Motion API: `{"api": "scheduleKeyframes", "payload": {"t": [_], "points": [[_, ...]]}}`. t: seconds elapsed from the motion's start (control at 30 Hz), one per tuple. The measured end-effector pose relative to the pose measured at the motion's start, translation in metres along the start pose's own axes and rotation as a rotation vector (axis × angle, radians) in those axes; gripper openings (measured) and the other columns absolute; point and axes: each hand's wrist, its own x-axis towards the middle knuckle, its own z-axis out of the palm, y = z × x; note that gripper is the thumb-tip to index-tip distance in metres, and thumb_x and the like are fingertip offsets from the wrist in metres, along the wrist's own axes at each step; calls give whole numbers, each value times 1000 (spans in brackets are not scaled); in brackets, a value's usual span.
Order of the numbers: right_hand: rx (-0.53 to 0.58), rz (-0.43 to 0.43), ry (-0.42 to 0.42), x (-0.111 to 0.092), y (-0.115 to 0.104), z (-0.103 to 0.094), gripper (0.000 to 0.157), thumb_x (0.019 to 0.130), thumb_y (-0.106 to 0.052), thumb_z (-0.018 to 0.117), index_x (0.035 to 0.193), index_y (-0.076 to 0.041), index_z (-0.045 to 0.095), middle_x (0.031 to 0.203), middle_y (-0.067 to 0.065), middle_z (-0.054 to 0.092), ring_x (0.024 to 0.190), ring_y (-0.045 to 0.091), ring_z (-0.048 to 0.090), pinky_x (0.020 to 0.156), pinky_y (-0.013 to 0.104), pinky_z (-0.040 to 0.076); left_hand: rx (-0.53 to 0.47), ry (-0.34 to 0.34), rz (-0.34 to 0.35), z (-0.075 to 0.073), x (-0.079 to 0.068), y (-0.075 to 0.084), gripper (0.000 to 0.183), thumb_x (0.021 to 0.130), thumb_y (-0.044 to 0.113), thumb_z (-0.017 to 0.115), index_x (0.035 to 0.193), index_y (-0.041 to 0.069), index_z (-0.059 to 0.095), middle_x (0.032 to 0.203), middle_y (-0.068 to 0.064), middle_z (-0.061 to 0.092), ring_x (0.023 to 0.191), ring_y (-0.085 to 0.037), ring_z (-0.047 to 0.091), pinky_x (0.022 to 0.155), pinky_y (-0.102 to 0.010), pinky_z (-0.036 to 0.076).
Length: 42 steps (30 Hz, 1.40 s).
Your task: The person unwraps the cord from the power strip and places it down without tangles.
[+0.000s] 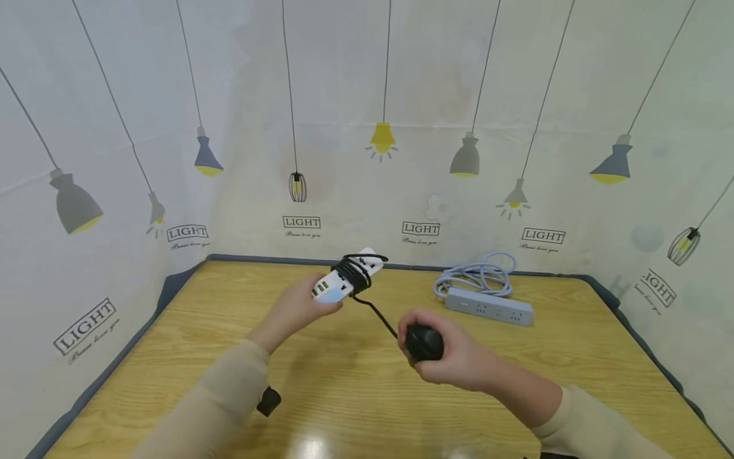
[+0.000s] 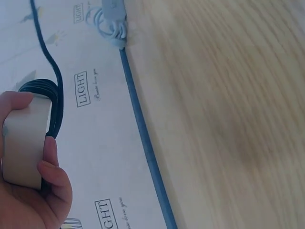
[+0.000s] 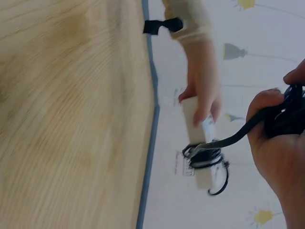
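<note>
My left hand (image 1: pixel 301 303) grips one end of a white power strip (image 1: pixel 329 289), held above the table. Several turns of black cord (image 1: pixel 352 274) are wound around the strip's middle, and a loose loop stands off its far end. From the winding, the cord runs down to my right hand (image 1: pixel 453 354), whose fingers curl around a black plug (image 1: pixel 424 342). In the left wrist view the left thumb and fingers clasp the strip's plain side (image 2: pixel 28 143). The right wrist view shows the cord stretched between both hands; the plug there is partly hidden by the fingers.
A second, pale blue power strip (image 1: pixel 487 307) lies at the back right of the wooden table (image 1: pixel 344 395), its coiled cable (image 1: pixel 478 277) behind it. Dark edging (image 1: pixel 275 259) borders the table, and a lamp-printed backdrop (image 1: pixel 344 76) rises around it.
</note>
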Motion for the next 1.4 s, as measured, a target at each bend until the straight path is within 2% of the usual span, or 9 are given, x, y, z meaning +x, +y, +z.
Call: {"api": "scheduleKeyframes", "payload": {"t": [0.17,0.3,0.47,0.6,0.7,0.87,1.07,1.2,1.4], "points": [[11,193,116,-2,16,-11,36,73,13,50,106,0,52,113,23,59,67,19,49,50,29,44,-6,22,11,-12,-5,0,63,81,36,77,133,8,55,107,-7,64,83,-20,58,66,-33,47],[-19,307,206,-2,29,-22,34,76,11,52,108,0,51,125,21,59,63,19,46,49,30,43,-18,33,-4,-20,-9,-2,69,82,38,75,139,9,50,112,-9,63,85,-21,58,65,-33,47],[-129,412,204,-3,43,-33,34,76,7,57,109,2,51,124,18,62,62,20,44,50,30,42,-33,42,-1,-27,-18,5,72,81,40,76,142,12,49,113,-9,62,83,-22,57,63,-33,47],[-275,443,120,-3,53,-36,31,75,3,63,106,-1,55,114,13,67,82,27,59,59,33,46,-42,47,37,-30,-27,19,70,79,38,78,140,14,51,107,-7,62,80,-21,57,62,-33,48],[-361,447,60,-2,58,-35,29,75,0,65,102,-3,57,106,8,69,101,29,61,67,35,48,-65,42,67,-32,-34,30,68,79,35,79,139,16,52,103,-6,62,77,-20,56,60,-33,49],[-483,472,27,1,62,-32,26,75,-2,70,98,-5,58,92,0,65,88,21,61,66,36,49,-123,10,99,-33,-46,45,68,79,30,80,140,20,51,98,-5,62,74,-19,57,58,-33,50],[-615,532,45,8,69,-28,33,77,-28,83,94,-12,60,84,-1,57,75,15,55,64,34,47,-139,0,159,-33,-61,64,66,79,28,80,138,22,52,94,-2,62,70,-17,58,55,-32,51],[-599,553,54,10,70,-27,33,83,-42,75,89,-14,60,78,0,57,65,16,51,56,33,43,-137,4,225,-33,-69,75,64,77,25,82,135,17,55,94,-2,63,69,-15,59,54,-31,52],[-502,579,67,13,69,-35,35,94,-45,61,84,-12,61,72,5,58,57,16,43,53,33,38,-157,-21,314,-33,-80,83,61,76,21,82,131,14,57,94,-2,63,68,-14,59,53,-29,52]]}}
